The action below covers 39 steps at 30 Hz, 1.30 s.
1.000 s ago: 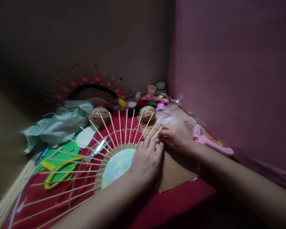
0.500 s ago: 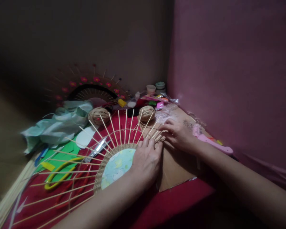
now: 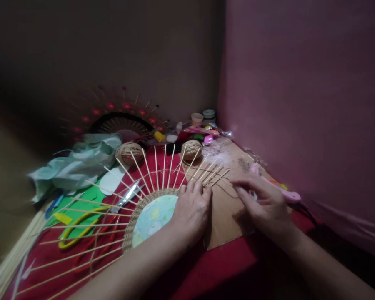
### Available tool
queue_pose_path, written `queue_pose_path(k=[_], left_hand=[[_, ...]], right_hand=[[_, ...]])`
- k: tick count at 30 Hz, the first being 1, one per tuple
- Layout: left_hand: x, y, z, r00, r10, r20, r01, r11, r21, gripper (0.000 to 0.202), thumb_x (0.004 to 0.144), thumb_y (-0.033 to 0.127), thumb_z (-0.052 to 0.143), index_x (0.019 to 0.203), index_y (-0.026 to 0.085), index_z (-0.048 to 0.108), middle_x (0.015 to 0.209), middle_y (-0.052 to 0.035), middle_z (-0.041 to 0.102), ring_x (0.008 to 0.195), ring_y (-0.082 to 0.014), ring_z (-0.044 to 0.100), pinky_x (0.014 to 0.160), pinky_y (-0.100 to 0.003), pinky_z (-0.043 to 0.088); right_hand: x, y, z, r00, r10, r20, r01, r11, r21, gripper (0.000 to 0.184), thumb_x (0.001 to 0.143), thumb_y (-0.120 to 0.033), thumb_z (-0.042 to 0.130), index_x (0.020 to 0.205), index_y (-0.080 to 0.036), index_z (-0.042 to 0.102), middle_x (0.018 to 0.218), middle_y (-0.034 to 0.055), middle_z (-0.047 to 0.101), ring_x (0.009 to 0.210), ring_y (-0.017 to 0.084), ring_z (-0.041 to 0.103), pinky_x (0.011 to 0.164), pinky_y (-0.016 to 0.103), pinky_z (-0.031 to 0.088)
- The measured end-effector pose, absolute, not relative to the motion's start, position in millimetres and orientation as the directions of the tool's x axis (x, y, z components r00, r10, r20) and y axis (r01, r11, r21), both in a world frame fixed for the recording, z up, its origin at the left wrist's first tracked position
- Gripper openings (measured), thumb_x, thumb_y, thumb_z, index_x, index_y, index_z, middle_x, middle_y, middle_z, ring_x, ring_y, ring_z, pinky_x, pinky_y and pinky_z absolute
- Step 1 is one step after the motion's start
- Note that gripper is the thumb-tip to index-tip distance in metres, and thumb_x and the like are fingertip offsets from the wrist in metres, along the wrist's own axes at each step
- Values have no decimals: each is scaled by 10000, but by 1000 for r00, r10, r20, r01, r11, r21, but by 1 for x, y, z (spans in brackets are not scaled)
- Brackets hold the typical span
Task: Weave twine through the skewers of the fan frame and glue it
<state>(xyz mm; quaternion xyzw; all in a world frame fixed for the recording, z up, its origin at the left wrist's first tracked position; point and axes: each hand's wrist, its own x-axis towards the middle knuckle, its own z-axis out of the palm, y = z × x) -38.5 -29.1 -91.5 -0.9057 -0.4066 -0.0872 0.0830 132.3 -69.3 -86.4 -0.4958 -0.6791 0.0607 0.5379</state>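
A round disc (image 3: 150,218) with a pale blue-green face and a woven twine rim lies on the red cloth. Thin wooden sticks (image 3: 156,164) fan out from it. My left hand (image 3: 192,210) lies flat on the disc's right edge, fingers stretched out against the base of the sticks. My right hand (image 3: 264,202) hovers over the brown cardboard (image 3: 225,223) to the right, its fingers pinched. A thin strand of twine appears to run from the rightmost sticks to those fingertips.
Two twine balls (image 3: 129,152) (image 3: 192,149) sit behind the sticks. A pink glue gun (image 3: 281,191) lies by the pink wall. Scissors (image 3: 128,196), green paper scraps (image 3: 81,204), loose sticks (image 3: 15,254), a crumpled teal cloth (image 3: 78,162), small jars (image 3: 203,117) and a finished decorated piece (image 3: 118,116) crowd the left and back.
My right hand has drawn back from the rightmost sticks, moving right and toward me over the cardboard with fingers pinched. My left hand has stayed on the disc.
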Motion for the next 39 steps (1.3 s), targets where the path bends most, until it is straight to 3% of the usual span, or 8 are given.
queue_pose_path(k=[9, 14, 20, 23, 26, 30, 33, 39], left_hand=[[-40, -29, -89, 642, 741, 196, 762, -646, -49, 313, 838, 282, 435, 1126, 186, 513, 972, -107, 508, 879, -243, 441, 744, -381, 362], [-44, -32, -89, 659, 719, 222, 747, -660, -84, 349, 834, 298, 452, 1160, 176, 478, 970, -95, 521, 876, -234, 454, 764, -384, 382], [-51, -29, -95, 645, 641, 416, 709, -706, -12, 343, 849, 176, 369, 1184, 124, 422, 911, -87, 552, 814, -199, 497, 754, -373, 412], [-56, -22, -94, 584, 606, 540, 675, -732, 92, 321, 838, 155, 363, 1148, 107, 434, 887, -95, 566, 802, -197, 517, 731, -366, 425], [-65, -22, -80, 452, 652, 609, 654, -706, 270, 130, 847, 189, 396, 899, 157, 512, 796, -52, 564, 732, -164, 523, 693, -321, 429], [-78, -36, -52, 345, 804, 484, 567, -589, 575, 126, 812, 269, 517, 728, 177, 538, 661, 15, 568, 595, -103, 511, 586, -233, 410], [-88, -51, -41, 251, 904, 346, 457, -426, 781, 175, 781, 315, 568, 682, 172, 548, 596, 28, 564, 555, -86, 507, 551, -212, 402], [-100, -81, -53, 293, 955, 39, 157, -88, 984, 253, 796, 371, 537, 671, 170, 449, 487, 52, 485, 410, -53, 415, 409, -176, 310]], right_hand=[[94, -105, -100, -140, 776, 614, 447, 603, -660, 207, 800, -84, 467, 911, -206, 591, 718, 38, 607, 655, 138, 579, 591, 243, 464], [85, -102, -107, -169, 890, 423, 370, 455, -810, 149, 794, -113, 471, 812, -189, 598, 719, 24, 626, 660, 124, 582, 606, 221, 451], [85, -102, -102, -144, 940, 310, 361, 342, -867, 140, 762, -118, 494, 759, -191, 614, 733, 13, 637, 704, 134, 584, 655, 237, 441], [86, -101, -102, -116, 954, 277, 349, 300, -888, 139, 752, -131, 502, 748, -191, 628, 741, 18, 641, 722, 145, 586, 671, 256, 438], [85, -96, -105, -49, 989, 142, 231, 150, -961, 133, 767, -190, 496, 786, -189, 628, 680, 9, 621, 649, 141, 582, 594, 257, 438], [78, -86, -102, -92, 974, -205, -253, -222, -942, 198, 735, -251, 556, 909, -161, 527, 671, -2, 599, 484, 115, 558, 466, 243, 438], [69, -80, -92, -122, 958, -261, -560, -283, -779, 240, 679, -158, 601, 888, -148, 483, 766, 32, 625, 577, 132, 618, 588, 271, 499], [54, -69, -81, -142, 913, -382, -669, -373, -643, 91, 701, -52, 484, 673, -120, 538, 620, 49, 598, 543, 106, 596, 551, 204, 494]])
